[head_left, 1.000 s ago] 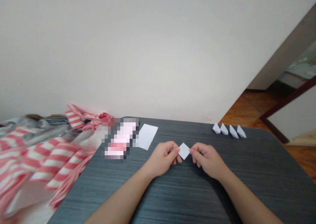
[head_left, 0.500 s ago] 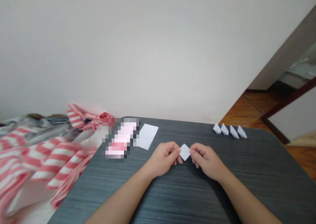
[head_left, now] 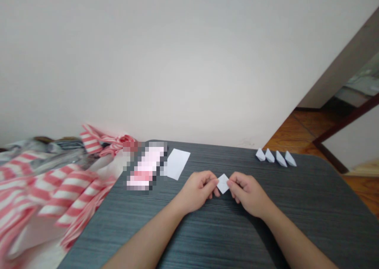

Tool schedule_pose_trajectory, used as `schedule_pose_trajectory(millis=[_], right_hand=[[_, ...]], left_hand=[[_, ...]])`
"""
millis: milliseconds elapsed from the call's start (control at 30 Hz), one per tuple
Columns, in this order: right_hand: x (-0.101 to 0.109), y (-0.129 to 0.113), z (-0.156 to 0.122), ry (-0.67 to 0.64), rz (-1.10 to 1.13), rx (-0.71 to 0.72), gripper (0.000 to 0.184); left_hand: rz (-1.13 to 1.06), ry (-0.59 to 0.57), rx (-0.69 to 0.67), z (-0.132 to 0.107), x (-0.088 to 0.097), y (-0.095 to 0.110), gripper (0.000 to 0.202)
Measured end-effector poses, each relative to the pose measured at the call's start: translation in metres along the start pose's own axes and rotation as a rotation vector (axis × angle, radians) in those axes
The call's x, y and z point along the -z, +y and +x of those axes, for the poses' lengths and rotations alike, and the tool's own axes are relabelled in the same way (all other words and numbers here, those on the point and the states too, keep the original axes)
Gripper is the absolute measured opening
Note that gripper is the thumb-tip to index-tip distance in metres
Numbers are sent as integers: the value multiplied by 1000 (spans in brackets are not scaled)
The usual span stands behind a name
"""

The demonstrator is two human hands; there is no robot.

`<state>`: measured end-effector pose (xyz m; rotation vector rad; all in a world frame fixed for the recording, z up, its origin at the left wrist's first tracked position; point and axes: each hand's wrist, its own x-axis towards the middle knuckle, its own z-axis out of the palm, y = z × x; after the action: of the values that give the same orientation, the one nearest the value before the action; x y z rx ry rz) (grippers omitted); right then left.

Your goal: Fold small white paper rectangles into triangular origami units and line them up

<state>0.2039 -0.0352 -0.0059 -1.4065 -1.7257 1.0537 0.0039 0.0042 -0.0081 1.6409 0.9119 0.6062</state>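
The folded square is matt white paper, the worktop finely grained dark laminate, the floor glossy wood.

Your table holds a paper sheet far left, four folded papers far right; cloth lies beside its left edge.

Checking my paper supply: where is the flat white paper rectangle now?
In the head view, the flat white paper rectangle lies on the dark grey tabletop, beyond the left hand and just right of a pixelated pink-and-white object.
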Motion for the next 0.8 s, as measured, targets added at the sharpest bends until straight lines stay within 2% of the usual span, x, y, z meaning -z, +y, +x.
schedule_pose_trajectory(millis=[367,500,600,667,800], right_hand=[[1,4,1,-29,66,2,31],[0,9,1,13,134,45,28],[-2,13,1,44,174,139,24],[-2,13,2,31,179,214,28],[0,11,3,17,127,312,22]], left_hand=[[-39,-2,-1,0,2,-1,32],[-13,-7,3,0,3,0,31],[30,-12,-15,0,4,1,30],[63,-15,-36,0,4,1,31],[128,-23,-55,0,3,2,31]])
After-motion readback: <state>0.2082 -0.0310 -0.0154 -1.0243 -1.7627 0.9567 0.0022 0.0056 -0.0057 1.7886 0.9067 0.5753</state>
